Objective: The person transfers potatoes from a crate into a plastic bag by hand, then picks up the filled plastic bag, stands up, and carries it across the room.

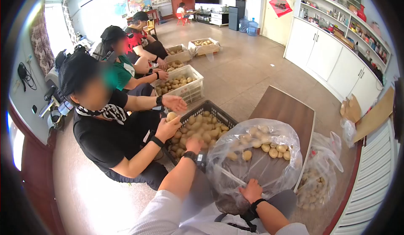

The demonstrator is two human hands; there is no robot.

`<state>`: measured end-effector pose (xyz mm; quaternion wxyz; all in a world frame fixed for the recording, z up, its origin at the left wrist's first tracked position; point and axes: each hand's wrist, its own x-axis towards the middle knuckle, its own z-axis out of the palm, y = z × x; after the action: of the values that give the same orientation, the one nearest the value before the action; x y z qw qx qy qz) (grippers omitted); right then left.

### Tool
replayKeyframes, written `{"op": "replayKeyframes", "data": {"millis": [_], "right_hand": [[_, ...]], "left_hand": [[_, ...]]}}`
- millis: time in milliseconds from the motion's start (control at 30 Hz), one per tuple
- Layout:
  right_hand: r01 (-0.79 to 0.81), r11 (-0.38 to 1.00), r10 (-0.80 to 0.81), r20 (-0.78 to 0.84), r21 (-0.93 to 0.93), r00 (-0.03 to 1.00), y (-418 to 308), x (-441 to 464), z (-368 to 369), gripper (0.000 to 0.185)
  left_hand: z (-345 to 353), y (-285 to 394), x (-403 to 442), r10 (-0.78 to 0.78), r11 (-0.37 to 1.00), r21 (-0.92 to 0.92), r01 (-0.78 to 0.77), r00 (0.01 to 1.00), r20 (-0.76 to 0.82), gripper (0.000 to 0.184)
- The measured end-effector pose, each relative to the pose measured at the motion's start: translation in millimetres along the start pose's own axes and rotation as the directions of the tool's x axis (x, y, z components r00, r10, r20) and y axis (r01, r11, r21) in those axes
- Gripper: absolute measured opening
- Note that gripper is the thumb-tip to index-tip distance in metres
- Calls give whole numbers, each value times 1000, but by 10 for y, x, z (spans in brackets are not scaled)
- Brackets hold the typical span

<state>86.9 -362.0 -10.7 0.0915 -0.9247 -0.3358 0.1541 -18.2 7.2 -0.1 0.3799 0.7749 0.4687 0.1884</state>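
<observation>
My left hand (194,146) reaches into a black plastic crate (229,118) heaped with potatoes (198,127). It rests on or among them, and its fingers are blurred, so any grip is hidden. Over the low brown table (286,106) spreads a large clear plastic bag (219,148), its mouth facing me. Several potatoes (273,151) lie inside, mostly toward the far right side. My right hand (251,191) is closed on the near edge of that bag. Beside the crate, a co-worker's hand (168,127) holds one potato (171,116).
The co-worker (105,130) in black sits close on my left. Two more people sit beyond, by a white crate (195,90) and boxes (204,45) of potatoes. Another clear bag of potatoes (313,184) stands on the floor at right. White cabinets (326,56) line the right wall.
</observation>
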Motion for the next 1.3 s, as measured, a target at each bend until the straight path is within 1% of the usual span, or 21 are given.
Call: {"op": "replayKeyframes", "data": {"millis": [33,67,167,200,233,267,300,333,367,400,467,567,633,700,767,800,900,967,1100,1167,1300], "right_hand": [[-27,1000,27,11,-5,1000,11,31,20,72],[-30,1000,30,9,-1,1000,28,52,37,72],[-102,994,101,5,35,995,-4,62,-50,73],[-183,982,182,23,47,983,-65,23,-172,72],[-262,963,260,40,57,965,-97,13,-244,72],[-264,963,262,36,58,964,-77,37,-251,72],[-283,958,281,42,55,959,-26,44,-241,70],[-303,952,300,48,51,953,27,30,-228,68],[-305,951,303,48,52,952,62,25,-223,68],[-272,962,268,107,24,957,77,59,-229,62],[-236,972,233,170,-1,957,140,111,-100,57],[-218,972,205,139,83,969,284,188,218,50],[-240,963,221,152,124,963,258,197,225,49],[-257,957,235,162,132,958,240,157,192,51],[-267,953,243,164,141,956,137,114,31,53],[-267,960,249,177,85,952,25,47,-92,55],[-208,978,209,215,-30,954,-123,-127,-336,57],[-118,990,134,250,-78,959,-172,-89,-263,58],[-118,991,126,173,-56,977,-56,-4,-7,49],[-142,989,147,143,-45,979,25,32,62,46],[-130,992,130,82,-5,988,103,98,98,50]], "left_hand": [[-54,47,-44,85,967,242,-83,996,2,17],[-97,96,-87,134,913,386,-130,991,18,18],[-10,-86,46,149,871,459,-174,985,90,16],[95,-211,135,153,871,458,-179,984,93,16],[246,-374,267,90,927,361,-102,995,49,15],[409,-560,408,20,967,255,-23,1000,12,15],[623,-841,555,18,967,255,-22,1000,18,15],[461,-495,374,-139,990,-16,139,990,-22,13],[321,-141,196,-320,873,-388,297,947,5,13],[254,66,98,-412,741,-568,359,911,38,12],[152,322,-46,-462,611,-692,385,883,84,12],[137,427,-149,-407,523,-785,333,906,114,13],[191,396,-133,-363,523,-799,298,926,108,11],[179,398,-190,-325,520,-812,266,940,100,10],[48,576,-308,-330,450,-843,294,932,149,11],[31,621,-327,-333,449,-845,291,932,144,11],[92,645,-344,-307,543,-804,241,949,77,16],[136,518,-231,-219,653,-707,271,961,166,37],[123,597,-279,-228,652,-720,240,967,116,32],[135,637,-322,-260,605,-768,207,964,56,17],[70,692,-344,-282,603,-765,227,957,61,18]]}}
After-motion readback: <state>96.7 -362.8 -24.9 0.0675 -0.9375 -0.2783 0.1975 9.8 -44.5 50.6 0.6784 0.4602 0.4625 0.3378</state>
